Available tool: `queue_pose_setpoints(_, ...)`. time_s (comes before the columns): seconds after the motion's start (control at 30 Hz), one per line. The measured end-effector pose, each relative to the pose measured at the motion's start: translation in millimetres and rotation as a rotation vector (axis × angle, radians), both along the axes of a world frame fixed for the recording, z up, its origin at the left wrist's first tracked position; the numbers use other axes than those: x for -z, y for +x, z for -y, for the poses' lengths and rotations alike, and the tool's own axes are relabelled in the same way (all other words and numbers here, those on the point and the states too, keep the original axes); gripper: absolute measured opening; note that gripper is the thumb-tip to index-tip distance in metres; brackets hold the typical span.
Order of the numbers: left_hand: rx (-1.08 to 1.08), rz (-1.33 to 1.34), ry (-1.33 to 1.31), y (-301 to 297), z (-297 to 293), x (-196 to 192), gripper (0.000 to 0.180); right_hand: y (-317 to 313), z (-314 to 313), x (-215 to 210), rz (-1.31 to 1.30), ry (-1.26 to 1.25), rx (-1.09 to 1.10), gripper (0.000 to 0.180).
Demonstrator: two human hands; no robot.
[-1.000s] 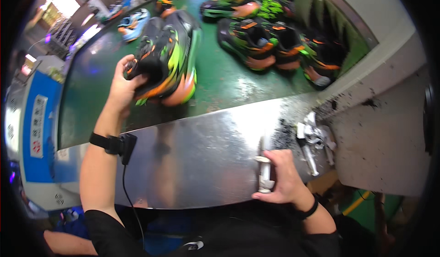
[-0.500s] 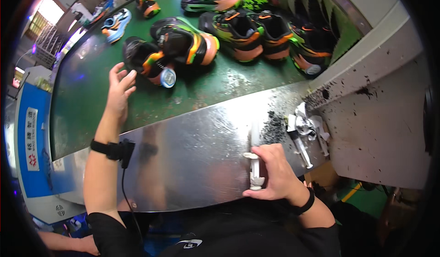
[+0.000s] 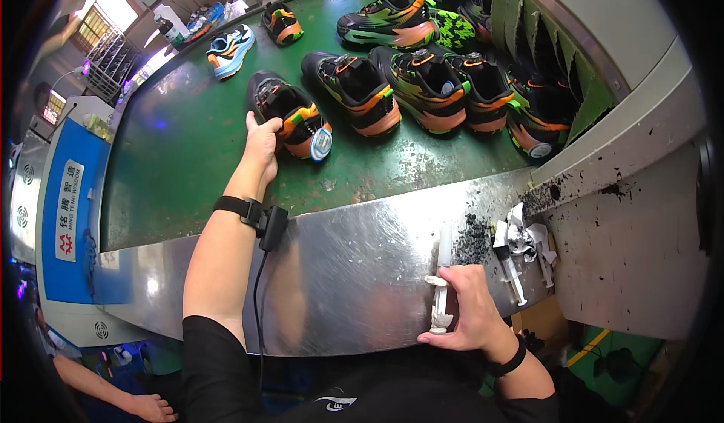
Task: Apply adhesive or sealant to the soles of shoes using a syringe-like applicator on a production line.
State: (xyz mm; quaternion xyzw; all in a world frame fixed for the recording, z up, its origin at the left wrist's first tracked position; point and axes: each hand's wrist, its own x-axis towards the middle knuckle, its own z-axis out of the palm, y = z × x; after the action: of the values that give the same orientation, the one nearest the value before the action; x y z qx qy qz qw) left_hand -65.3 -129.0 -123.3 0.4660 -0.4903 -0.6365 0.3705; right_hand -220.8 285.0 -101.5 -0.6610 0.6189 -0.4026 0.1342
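My left hand (image 3: 262, 145) is closed on the near left side of a black sneaker (image 3: 280, 100) with orange and green trim, its thumb at the collar. A round blue-and-white disc (image 3: 320, 144) sits at that sneaker's heel. In my right hand (image 3: 475, 311) is a syringe (image 3: 445, 248) with a pale barrel and white plunger, its barrel pointing away from me. The index finger is at its flange and the thumb near the plunger end. The syringe is low over the metal ledge (image 3: 339, 272). Just beyond my left hand's sneaker stands another black sneaker (image 3: 360, 83).
Several more sneakers (image 3: 431, 95) stand on the green surface (image 3: 181, 166). Black crumbs (image 3: 473, 236), crumpled white paper (image 3: 519, 234) and another syringe (image 3: 514, 281) lie right of my right hand. Green flaps (image 3: 592, 106) hang at right. Another person's hand (image 3: 153, 408) shows lower left.
My left hand has gone from open beside the black sneaker to gripping its side. The neighbouring sneaker, tilted before, now stands flat. My right hand still holds the syringe. The view has shifted.
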Motion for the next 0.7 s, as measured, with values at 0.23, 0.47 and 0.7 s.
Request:
queue_pose_setpoints(0.23, 0.012, -0.172, -0.015, -11, 5, 19, 0.033, 0, 2, 2, -0.008, 0.015, -0.015, 0.096)
queue_pose_setpoints(0.47, 0.09, -0.569, 0.366, 29, -15, -17, 0.041, 0, -2, 0, -0.014, 0.05, 0.012, 0.098)
queue_pose_setpoints(0.7, 0.43, -0.771, 0.229, 86, -73, -47, 0.051, 2, -3, 4, 0.022, 0.049, 0.007, 0.099)
